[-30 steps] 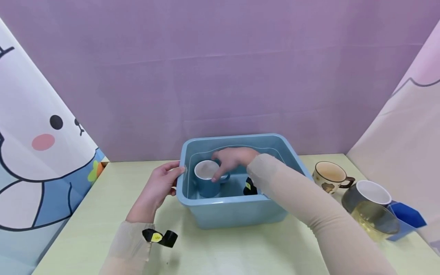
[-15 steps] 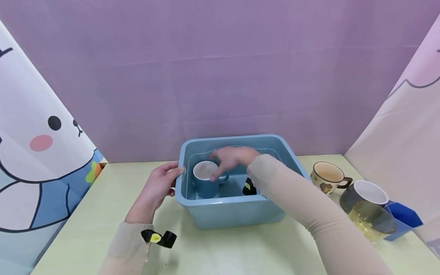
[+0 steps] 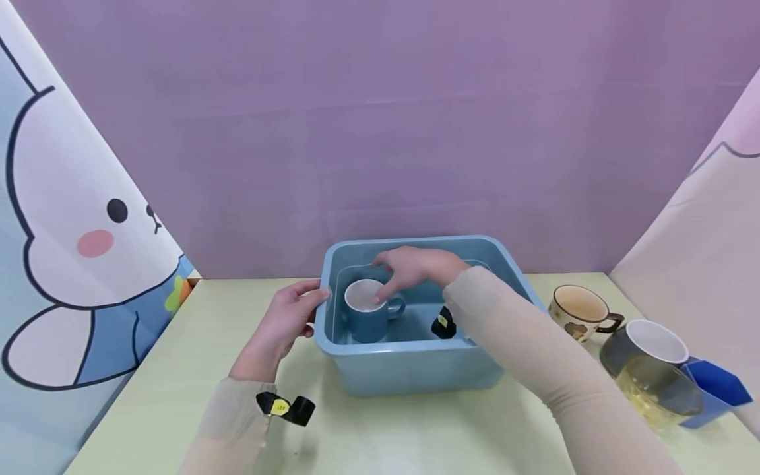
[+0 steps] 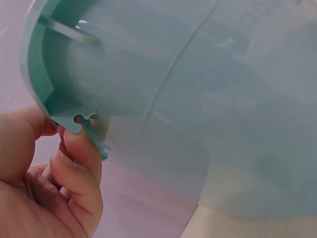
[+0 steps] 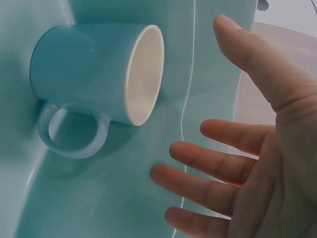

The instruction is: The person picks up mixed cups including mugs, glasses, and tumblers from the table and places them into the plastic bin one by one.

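- My right hand [image 3: 410, 267] hangs inside the blue plastic basin [image 3: 415, 371], fingers spread, thumb wide, clear of the mug.
- The blue mug [image 3: 367, 323] stands upright on the basin's floor, near its left wall.
- It looks like glazed ceramic, so I'd expect it stiff, moderately heavy, slick and chippable; its looped handle [image 5: 101, 133] or straight sides seem the surest hold.
- My left hand [image 3: 291, 310] pinches the basin's rim, which I judge light and slightly springy.
- Glossy round-cornered walls surround the mug's smooth cylinder and pale lining.
- Rightward on the bench [image 3: 166, 382]: a patterned mug [image 3: 580, 305] and a translucent amber cup [image 3: 659, 389].
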The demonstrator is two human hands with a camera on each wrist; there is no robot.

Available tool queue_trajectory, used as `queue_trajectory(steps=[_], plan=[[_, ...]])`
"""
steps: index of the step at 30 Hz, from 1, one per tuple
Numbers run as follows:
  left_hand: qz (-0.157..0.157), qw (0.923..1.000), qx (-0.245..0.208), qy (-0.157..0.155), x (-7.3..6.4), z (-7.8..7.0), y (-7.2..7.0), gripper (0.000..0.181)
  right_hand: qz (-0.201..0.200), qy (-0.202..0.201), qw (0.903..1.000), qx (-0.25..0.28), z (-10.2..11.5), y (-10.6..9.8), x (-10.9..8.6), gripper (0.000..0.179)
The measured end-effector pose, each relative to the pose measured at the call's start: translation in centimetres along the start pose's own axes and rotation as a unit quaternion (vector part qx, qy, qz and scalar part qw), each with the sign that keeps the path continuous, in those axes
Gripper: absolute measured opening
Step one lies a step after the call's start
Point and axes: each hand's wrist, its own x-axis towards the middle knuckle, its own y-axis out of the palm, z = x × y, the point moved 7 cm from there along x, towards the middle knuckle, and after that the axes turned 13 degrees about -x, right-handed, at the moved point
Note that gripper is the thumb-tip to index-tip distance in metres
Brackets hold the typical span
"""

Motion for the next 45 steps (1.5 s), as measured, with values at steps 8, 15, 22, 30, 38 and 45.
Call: queue_trajectory(steps=[8, 15, 22, 30, 38, 45], plan=[[-0.001, 1.0, 0.003, 0.007, 0.2, 0.0, 0.2, 0.043, -0.011, 0.002, 0.9999, -0.005, -0.3, -0.6, -0.7, 0.083], [0.0, 1.0, 0.004, 0.007, 0.6, 0.0, 0.3, 0.042, -0.019, 0.012, 0.9997, -0.004, -1.0, -1.0, -1.4, 0.082], [0.004, 0.9999, 0.003, 0.01, 0.8, -0.1, 0.5, 0.042, -0.02, 0.025, 0.9995, -0.006, -1.8, -1.1, -2.0, 0.082], [0.005, 0.9999, -0.002, 0.01, 0.7, -0.1, 0.5, 0.042, -0.016, 0.035, 0.9992, -0.008, -1.8, -1.2, -2.9, 0.082], [0.003, 1.0, -0.003, 0.007, 0.7, -0.1, 0.5, 0.042, -0.021, 0.047, 0.9986, -0.008, -2.4, -1.5, -3.7, 0.086], [0.002, 1.0, -0.006, 0.007, 0.7, -0.1, 0.5, 0.042, -0.027, 0.059, 0.9978, -0.014, -2.8, -1.9, -4.2, 0.084]])
